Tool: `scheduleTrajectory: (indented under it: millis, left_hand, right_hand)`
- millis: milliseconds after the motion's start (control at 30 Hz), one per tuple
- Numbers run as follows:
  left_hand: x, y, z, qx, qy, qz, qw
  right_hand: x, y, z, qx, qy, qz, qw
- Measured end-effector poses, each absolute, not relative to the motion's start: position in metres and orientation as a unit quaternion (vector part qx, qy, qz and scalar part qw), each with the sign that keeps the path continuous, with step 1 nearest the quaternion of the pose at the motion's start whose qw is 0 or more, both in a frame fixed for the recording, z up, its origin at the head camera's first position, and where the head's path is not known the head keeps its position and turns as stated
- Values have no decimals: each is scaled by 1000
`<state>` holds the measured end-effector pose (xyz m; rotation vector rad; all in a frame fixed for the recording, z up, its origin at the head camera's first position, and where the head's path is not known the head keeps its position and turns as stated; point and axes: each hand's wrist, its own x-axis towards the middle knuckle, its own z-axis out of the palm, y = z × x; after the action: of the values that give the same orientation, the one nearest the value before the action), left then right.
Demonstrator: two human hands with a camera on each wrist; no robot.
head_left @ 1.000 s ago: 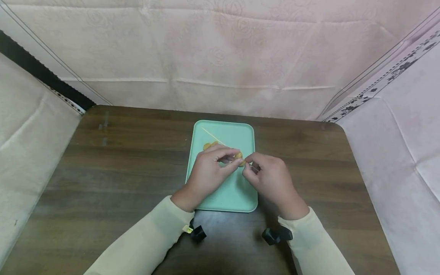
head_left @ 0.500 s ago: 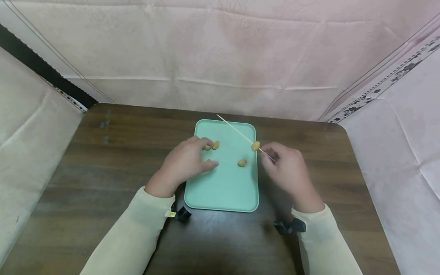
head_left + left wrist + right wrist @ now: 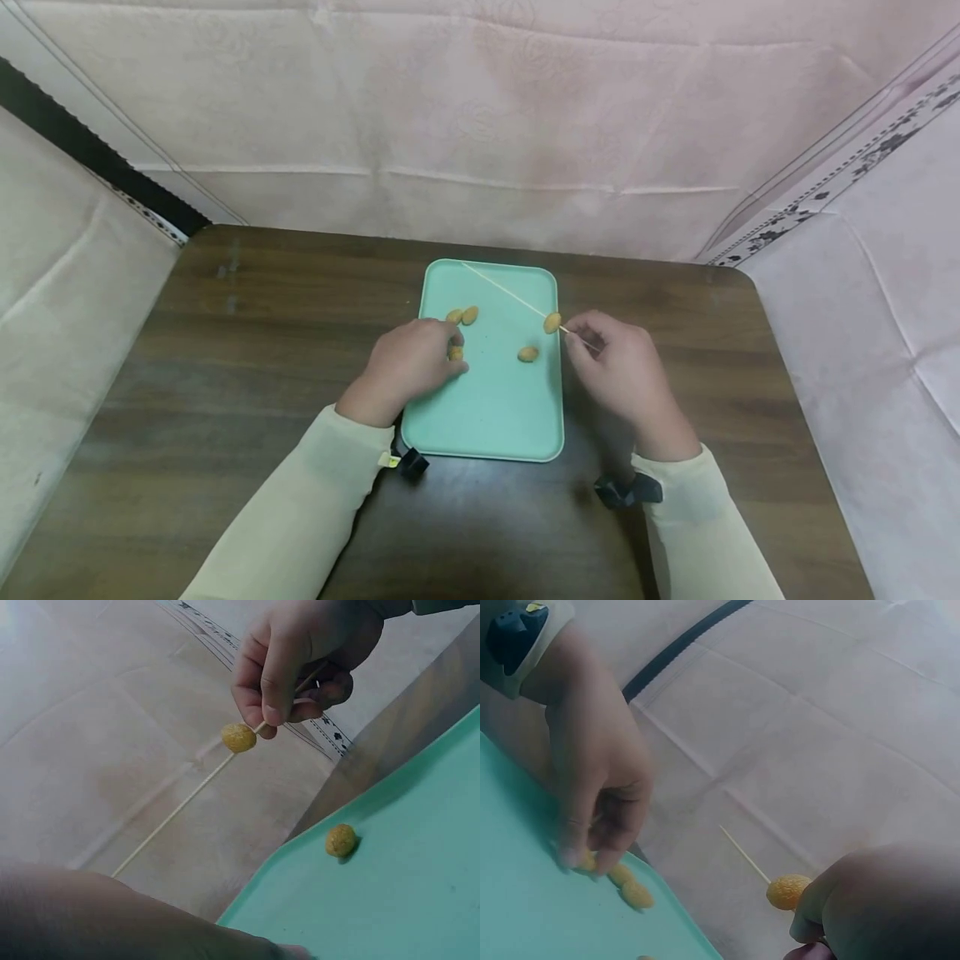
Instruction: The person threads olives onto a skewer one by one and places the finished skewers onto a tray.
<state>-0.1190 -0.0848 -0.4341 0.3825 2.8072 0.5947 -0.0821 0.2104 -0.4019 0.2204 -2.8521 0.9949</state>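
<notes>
Seen from the head, the left hand (image 3: 411,360) pinches a golden ball (image 3: 456,354) between thumb and fingers at nine o'clock on the green tray (image 3: 480,425); whether that ball touches the tray is hard to tell; the right hand (image 3: 618,367), beyond the rim at three o'clock, grips a thin skewer (image 3: 502,288) near one end, the long free part pointing to ten o'clock; a threaded ball (image 3: 552,323) sits on it (just ahead of the fingertips); on the tray a lone ball (image 3: 528,354) lies at three o'clock, and two paired balls (image 3: 469,316) lie side by side toward eleven; the tray rests on a brown wooden worktop (image 3: 285,375), pale cloth (image 3: 480,125) hanging at twelve.
</notes>
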Motion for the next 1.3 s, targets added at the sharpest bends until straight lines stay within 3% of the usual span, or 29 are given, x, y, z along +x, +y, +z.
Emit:
scheduleTrajectory:
  millis: [267,600,833,1300]
  left_hand:
    - [-124,-82,-436,157,908,389,25]
    - [-131,-85,-441,109,845,513,-106]
    - [-137,-92,-443,39,771,625,-117]
    - [-139,-94,-449,64,713,684,-141]
  right_hand:
    - [-81,213,-404,68,-940,328,62]
    - [-80,216,-406,73,-932,351,61]
    - [-79,219,-406,91,-921,372,73]
    - [-75,215,-405,127,-921,363,58]
